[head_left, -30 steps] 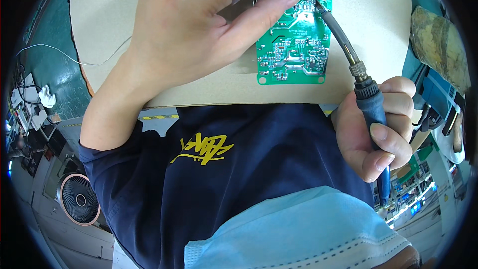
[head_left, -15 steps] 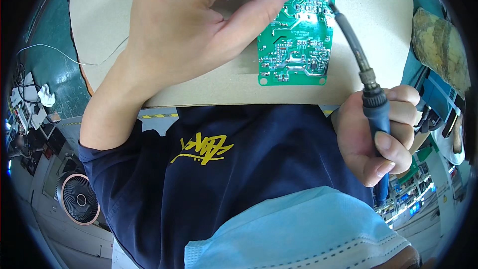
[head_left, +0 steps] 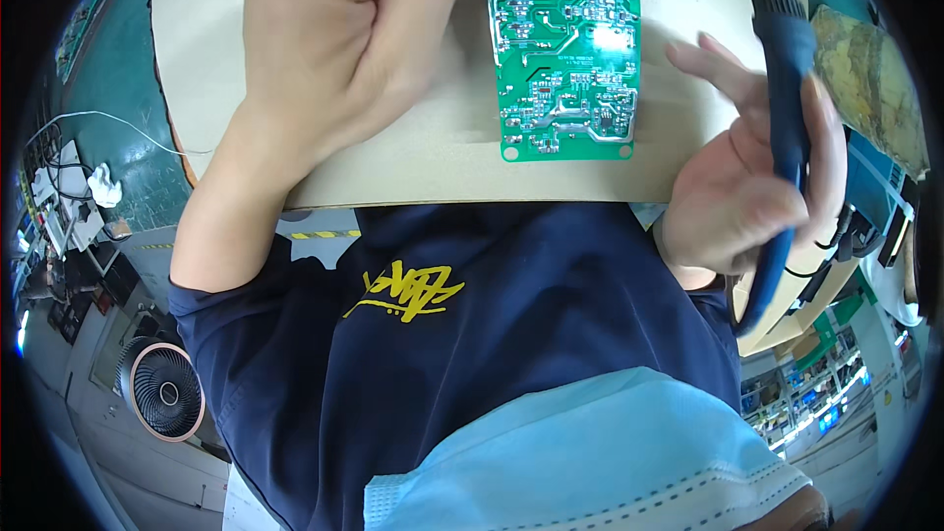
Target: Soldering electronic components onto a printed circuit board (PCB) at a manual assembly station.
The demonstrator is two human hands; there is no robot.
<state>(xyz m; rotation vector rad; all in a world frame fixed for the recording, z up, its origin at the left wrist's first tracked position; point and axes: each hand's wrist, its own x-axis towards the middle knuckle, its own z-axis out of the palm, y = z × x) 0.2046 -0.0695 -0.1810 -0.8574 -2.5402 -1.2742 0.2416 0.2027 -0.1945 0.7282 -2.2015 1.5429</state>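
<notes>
A green circuit board [head_left: 565,69], populated with small parts and shiny solder joints, lies at the top middle, its far end out of view. My left hand [head_left: 344,29] is closed beside the board's left edge, its fingertips cut off by the picture's top. A thin silvery solder wire [head_left: 128,118] runs from the left behind my left forearm; its end in the hand is hidden. Right of the board, my right hand [head_left: 742,177] holds a blue-handled soldering iron [head_left: 787,79] loosely, some fingers stretched out and blurred. The iron points upward, clear of the board, its tip out of view.
Beneath the board is a beige work sheet [head_left: 433,167] on a green bench surface [head_left: 118,167]. Crumpled white tissue [head_left: 103,185] and dark cables lie at left. A stained brownish pad [head_left: 870,88] and blue equipment [head_left: 880,182] stand at right. A fan [head_left: 167,391] is lower left.
My left hand has drawn back left, off the board. The soldering iron has lifted away to the upper right, with my right-hand grip loosened. The board appears slightly further left and up.
</notes>
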